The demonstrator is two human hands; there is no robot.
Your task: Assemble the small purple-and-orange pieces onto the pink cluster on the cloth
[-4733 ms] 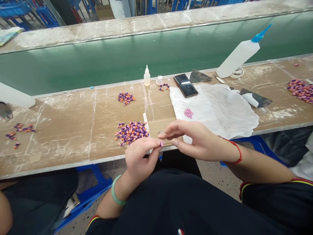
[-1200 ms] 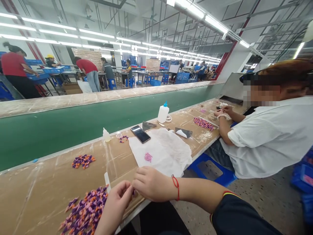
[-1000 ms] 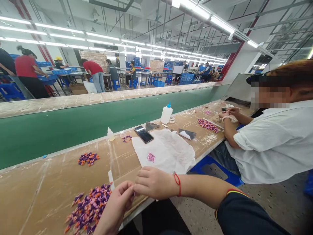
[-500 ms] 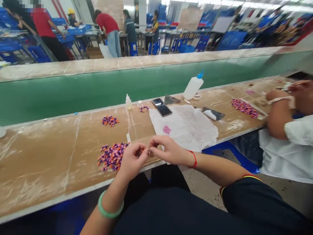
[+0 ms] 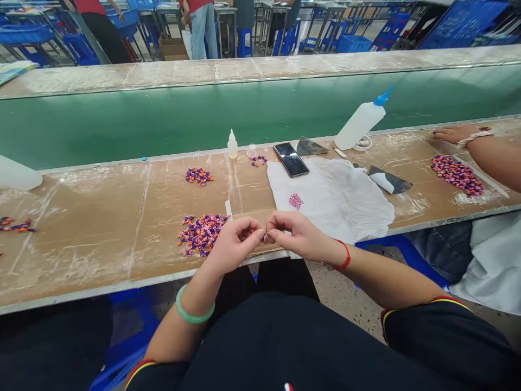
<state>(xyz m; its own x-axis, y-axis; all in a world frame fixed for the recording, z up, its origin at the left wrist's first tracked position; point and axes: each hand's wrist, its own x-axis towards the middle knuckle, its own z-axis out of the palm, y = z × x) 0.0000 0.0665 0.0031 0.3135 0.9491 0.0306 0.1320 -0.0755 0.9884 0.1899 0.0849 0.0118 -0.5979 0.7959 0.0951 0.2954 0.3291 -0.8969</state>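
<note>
The left hand (image 5: 234, 244) and right hand (image 5: 299, 236) are held above the front edge of the cardboard-covered counter (image 5: 81, 255). Both grips are closed, fingertips meeting in a pinch on a small purple piece (image 5: 265, 238). The piece sits between the fingertips and is largely hidden, so its exact form cannot be determined. A heap of purple and orange pieces (image 5: 202, 234) lies just beyond the left hand, and a white sheet (image 5: 329, 201) carrying a patch of small pink pieces (image 5: 296, 201) lies beyond the right hand. A co-worker's hand (image 5: 453, 133) rests well apart, at the far right of the counter. Principal hazards are as follows. Reduced fingertip pressure could release the piece, and because the pinch sits close to the counter edge, it could fall to the floor. A sideways movement of the left wrist could disturb the heap and scatter its pieces. Contact with the pink patch could likewise spread those small pieces across the sheet, making recovery slow.
</note>
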